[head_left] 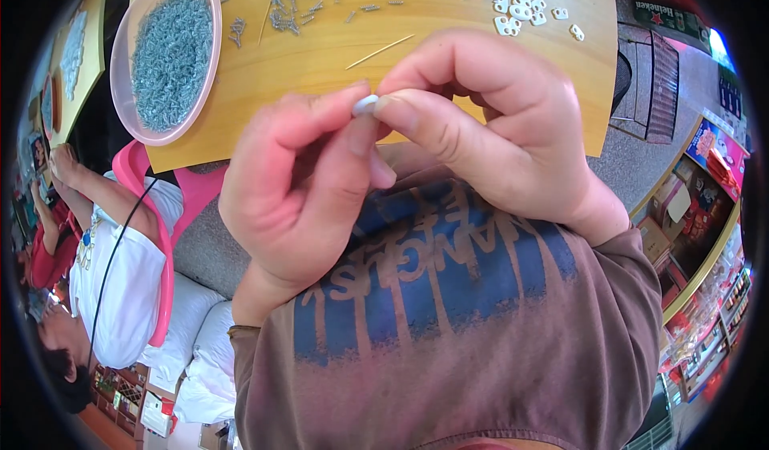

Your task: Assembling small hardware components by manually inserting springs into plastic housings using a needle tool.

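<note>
Both my hands meet over the near edge of a wooden table. Between them is a small white plastic piece, pinched by the thumb and index finger of my left hand. The thumb and index finger of my right hand close on its other side. Fingertips cover most of the piece. Just beyond them lies a thin wooden toothpick. Farther right, several white plastic pieces with holes are spread out. Toward the back left lie several small grey metal springs.
A pale pink bowl full of small blue-grey pieces stands at the table's left. Left of me, another person in a white shirt sits on a pink chair. White sacks lie behind. Shelves with goods stand to the right.
</note>
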